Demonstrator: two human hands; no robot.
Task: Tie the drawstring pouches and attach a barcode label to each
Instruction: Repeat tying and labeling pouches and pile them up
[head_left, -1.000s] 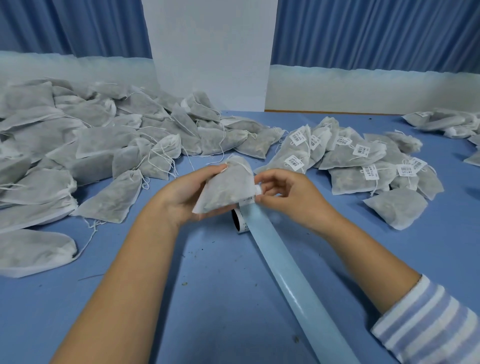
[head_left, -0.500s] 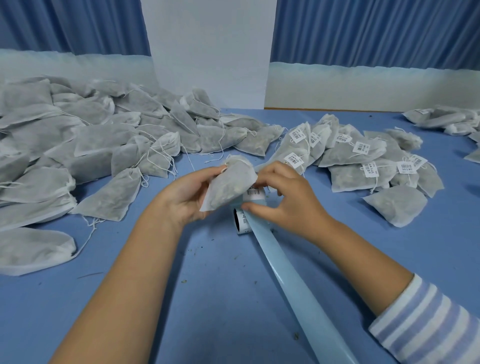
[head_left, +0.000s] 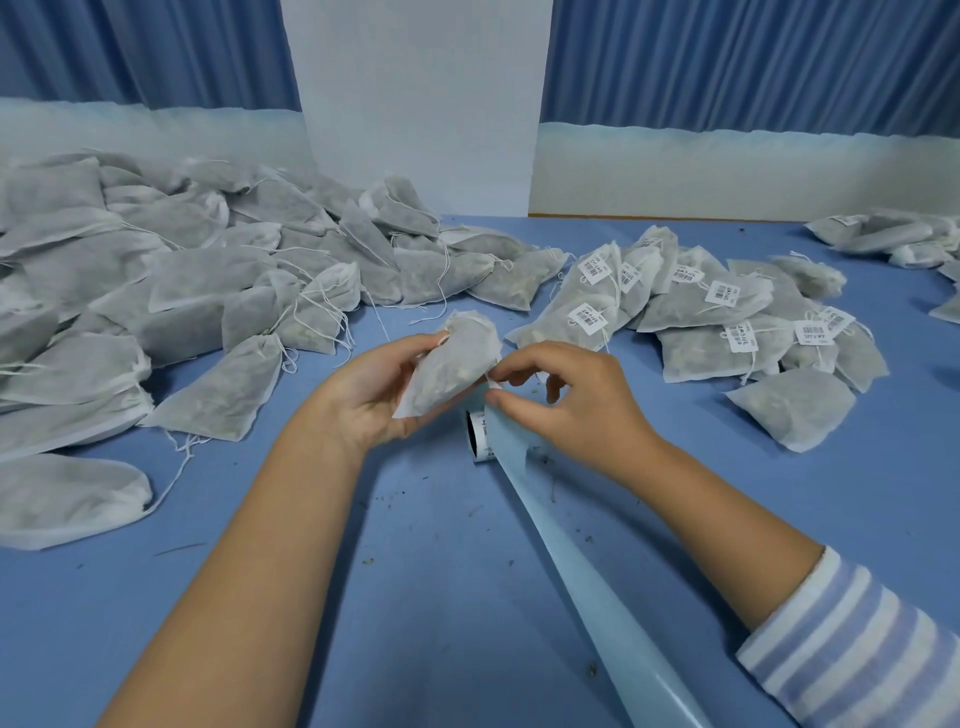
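One filled pouch (head_left: 453, 366) is gripped in the left hand (head_left: 371, 397), the right hand (head_left: 576, 402) beside it pinching a small white label (head_left: 492, 383) at its edge.

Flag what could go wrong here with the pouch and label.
The right hand pinches the small label at the pouch held in the left hand; it could crease or stick crooked. The loose backing strip lies close beside the right forearm, so a sweep may drag the label roll.
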